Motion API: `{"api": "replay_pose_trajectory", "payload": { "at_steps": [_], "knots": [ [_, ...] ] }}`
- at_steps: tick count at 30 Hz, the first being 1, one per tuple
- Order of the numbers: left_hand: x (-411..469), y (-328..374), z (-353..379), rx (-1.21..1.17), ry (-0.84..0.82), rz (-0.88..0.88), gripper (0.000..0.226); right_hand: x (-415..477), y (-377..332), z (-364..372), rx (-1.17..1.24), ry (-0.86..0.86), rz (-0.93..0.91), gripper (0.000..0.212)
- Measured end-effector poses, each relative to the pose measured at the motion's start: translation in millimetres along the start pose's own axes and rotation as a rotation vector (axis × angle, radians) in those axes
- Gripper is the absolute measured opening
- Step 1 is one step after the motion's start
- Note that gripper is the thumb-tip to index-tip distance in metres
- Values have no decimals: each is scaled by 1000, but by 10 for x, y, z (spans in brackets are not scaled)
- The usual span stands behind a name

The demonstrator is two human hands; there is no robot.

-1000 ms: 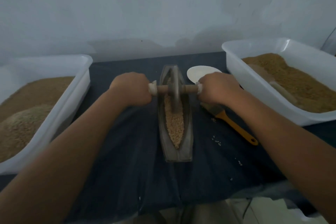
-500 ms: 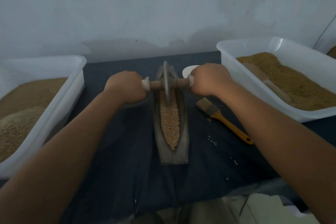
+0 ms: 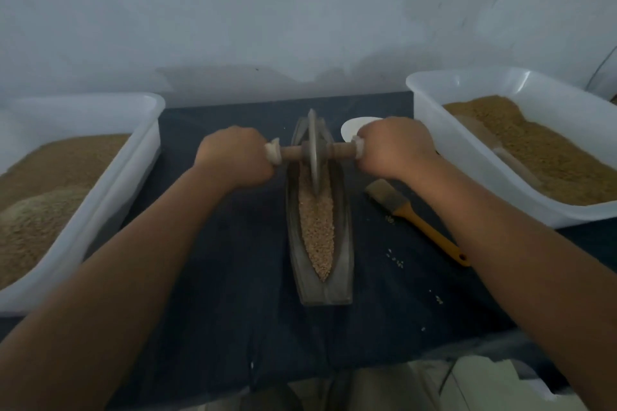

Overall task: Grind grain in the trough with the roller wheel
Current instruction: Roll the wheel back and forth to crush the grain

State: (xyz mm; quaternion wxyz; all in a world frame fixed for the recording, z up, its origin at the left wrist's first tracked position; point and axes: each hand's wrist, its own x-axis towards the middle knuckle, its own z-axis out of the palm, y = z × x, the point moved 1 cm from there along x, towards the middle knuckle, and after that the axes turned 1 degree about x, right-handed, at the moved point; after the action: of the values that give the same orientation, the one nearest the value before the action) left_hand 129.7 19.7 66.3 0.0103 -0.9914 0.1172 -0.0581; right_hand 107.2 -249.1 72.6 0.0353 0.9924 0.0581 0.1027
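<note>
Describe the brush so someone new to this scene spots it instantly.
Find the white tub of grain on the right, then the dark cloth between it and the central trough. The brush lies flat there beside the right forearm, bristles toward the wall. Nothing else has an orange handle.

There are no words or numbers to read here. Nothing on the table shows a label, a brand or a sign.
</note>
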Motion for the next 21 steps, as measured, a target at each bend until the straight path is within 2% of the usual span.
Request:
{"api": "replay_pose_trajectory", "payload": {
  "at_steps": [3, 7, 9, 11, 14, 18, 21],
  "knots": [
    [3, 27, -10, -8, -3, 14, 26, 52, 27, -13, -13, -71, 16, 22],
    [-564, -94, 58, -77, -77, 121, 27, -540, 62, -135, 117, -237, -119, 25],
    [-854, -147, 72, -101, -48, 162, 34, -764, 57, -254, 155, -361, -164, 28],
    [-895, -149, 102, -55, -12, 171, 37, -768, 66, -234, 193, -438, -132, 27],
    [-523, -68, 99, 6, 5, 98, 35, -468, 51, -58, 79, -288, -71, 22],
    [123, -19, 17, -3, -29, 3, 32, 13, 18, 17, -16, -36, 25, 29],
    [25, -23, 26, -61, -89, 11, 28, 16, -12, -99, -29, -60, -37, 25]
  ]
}}
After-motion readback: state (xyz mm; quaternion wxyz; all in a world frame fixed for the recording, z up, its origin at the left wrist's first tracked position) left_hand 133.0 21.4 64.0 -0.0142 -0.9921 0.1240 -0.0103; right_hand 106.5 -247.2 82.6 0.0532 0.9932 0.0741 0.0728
